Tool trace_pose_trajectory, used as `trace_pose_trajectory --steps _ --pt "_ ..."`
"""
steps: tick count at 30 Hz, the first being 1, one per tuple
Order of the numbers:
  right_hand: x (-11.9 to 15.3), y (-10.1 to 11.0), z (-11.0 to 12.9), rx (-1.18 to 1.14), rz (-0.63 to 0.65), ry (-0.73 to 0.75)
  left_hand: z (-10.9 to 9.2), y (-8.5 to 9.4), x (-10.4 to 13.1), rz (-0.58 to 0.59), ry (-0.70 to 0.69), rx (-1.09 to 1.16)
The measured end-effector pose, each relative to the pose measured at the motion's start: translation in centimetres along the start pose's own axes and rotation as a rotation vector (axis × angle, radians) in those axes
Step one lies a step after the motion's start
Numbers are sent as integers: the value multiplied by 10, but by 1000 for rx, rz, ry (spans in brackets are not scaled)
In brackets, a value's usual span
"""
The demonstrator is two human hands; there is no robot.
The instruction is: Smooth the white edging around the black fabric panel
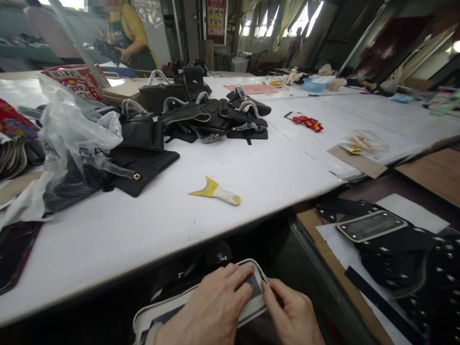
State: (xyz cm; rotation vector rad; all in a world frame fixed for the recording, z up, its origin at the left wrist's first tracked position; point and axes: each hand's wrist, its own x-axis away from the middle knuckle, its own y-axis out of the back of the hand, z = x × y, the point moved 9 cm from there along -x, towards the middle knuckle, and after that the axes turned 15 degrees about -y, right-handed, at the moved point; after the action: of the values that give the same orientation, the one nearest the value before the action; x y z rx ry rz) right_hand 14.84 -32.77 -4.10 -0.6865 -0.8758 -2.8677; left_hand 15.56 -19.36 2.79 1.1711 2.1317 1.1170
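Both my hands are low at the bottom of the view, below the front edge of the white table [251, 172]. My left hand [212, 306] lies over a flat dark panel with a pale cream border [151, 311] and grips it near its rounded corner. My right hand [291, 311] pinches the same panel's edge from the right, fingers closed on the rim. Most of the panel is hidden under my hands. A yellow scraper with a white taped handle [215, 191] lies on the table just beyond, untouched.
Black handbags with wrapped handles [212, 117] are piled mid-table, with a crumpled clear plastic bag [75, 129] at left. Stacked black studded pieces [395, 249] lie on a wooden bench at right. Red snack packets [309, 123] lie farther back. A person in yellow [132, 38] stands behind.
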Motion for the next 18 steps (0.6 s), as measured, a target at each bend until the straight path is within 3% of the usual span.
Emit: trace_pose_trajectory --steps 10,18 --pt "3 8 22 90 -167 268 5 -22 -13 -17 -76 -113" --pt "4 9 33 130 -199 276 6 -27 -12 -31 -110 -190"
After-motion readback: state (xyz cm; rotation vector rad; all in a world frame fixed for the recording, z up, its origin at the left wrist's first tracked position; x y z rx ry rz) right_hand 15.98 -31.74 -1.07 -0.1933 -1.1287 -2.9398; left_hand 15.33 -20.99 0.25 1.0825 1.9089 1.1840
